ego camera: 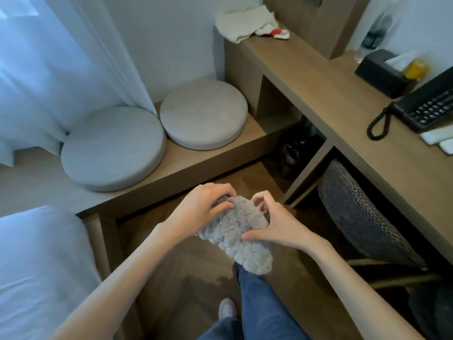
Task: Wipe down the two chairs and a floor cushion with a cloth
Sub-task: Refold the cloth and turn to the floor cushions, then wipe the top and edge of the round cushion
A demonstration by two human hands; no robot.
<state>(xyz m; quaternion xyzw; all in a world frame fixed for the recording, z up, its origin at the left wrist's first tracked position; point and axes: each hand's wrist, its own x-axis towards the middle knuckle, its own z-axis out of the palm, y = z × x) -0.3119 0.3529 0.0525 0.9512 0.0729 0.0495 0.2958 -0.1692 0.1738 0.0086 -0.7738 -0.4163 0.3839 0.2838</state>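
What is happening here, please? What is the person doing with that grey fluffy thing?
A person stands and holds a grey fluffy cloth in front of the body. The left hand grips its upper end and the right hand pinches its side, as if bunching it. Nothing is being wiped at this moment. The near round cushion and the far round cushion lie side by side on a low wooden platform, and a woven chair is tucked under the desk.
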